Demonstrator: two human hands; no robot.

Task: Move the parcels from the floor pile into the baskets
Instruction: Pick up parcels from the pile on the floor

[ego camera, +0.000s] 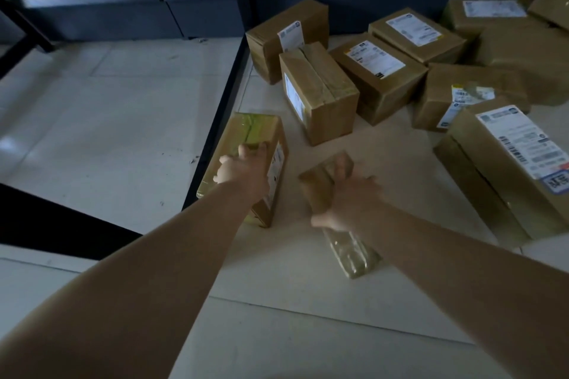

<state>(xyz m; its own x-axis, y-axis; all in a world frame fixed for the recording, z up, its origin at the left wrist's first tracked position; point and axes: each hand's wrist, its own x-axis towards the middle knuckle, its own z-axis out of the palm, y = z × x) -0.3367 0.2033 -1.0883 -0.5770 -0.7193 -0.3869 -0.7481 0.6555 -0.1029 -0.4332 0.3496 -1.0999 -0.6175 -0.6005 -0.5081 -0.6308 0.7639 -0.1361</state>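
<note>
Low down, both arms reach forward over the pale floor (308, 301). Left hand (243, 171) grips the near end of a taped brown parcel (246, 144), fingers curled over its top edge, thumb on the left side; this parcel lies against a black shelf post (221, 108) that runs from 12 toward 7 o'clock. Right hand (348, 200) clasps a flat, narrow parcel (351, 249) wrapped in shiny tape, fingers wrapped over its far part, thumb out at 9 o'clock; its near end points toward 5 o'clock. Whether it rests on the floor or is lifted clear, cannot tell.

Rest of the parcel pile (400, 71) sits from 12 to 3 o'clock of the hands: an upright box with a taped top (320, 92) nearest, at 12; a box with a white label (378, 71) behind it at 1; a large labelled box (508, 169) at 3, tilted. More boxes crowd the far right corner, touching or overlapping one another.

Dark shelving (138, 9) spans the far wall at 11 o'clock. No baskets in view.
</note>
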